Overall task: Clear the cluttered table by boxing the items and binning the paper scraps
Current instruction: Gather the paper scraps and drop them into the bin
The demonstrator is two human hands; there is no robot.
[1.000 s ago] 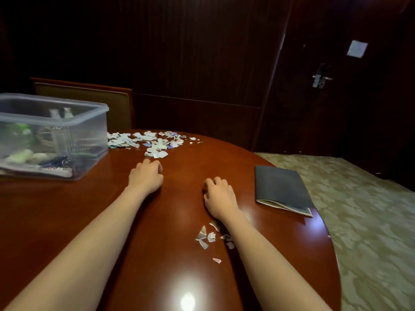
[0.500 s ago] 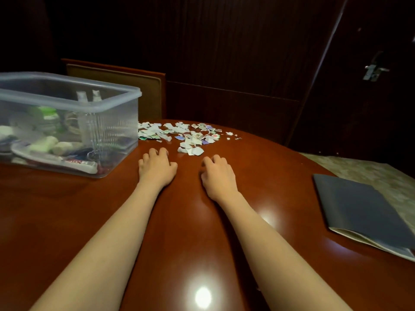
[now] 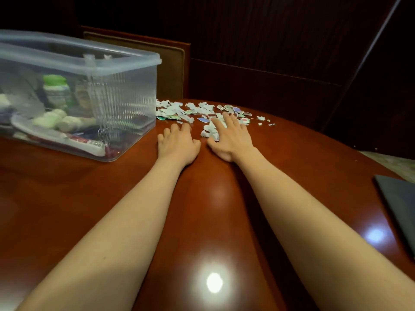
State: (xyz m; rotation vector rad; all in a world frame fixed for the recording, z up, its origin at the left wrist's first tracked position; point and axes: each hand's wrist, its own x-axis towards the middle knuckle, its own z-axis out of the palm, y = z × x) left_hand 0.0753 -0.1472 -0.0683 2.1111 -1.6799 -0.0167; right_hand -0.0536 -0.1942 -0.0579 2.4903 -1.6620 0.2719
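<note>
Hands point(image 3: 231, 140) at edge of paper scraps point(image 3: 175, 111)

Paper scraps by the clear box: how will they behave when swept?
The paper scraps look small, thin, loose: probably very light, apt to scatter. On the glossy table they should slide easily under the right hand, flat on some.

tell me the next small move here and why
Probably rake the scraps together into one pile. They lie scattered at the far edge of the table beside the box; the right hand lies open on some, and the left hand is at their near edge.
</note>
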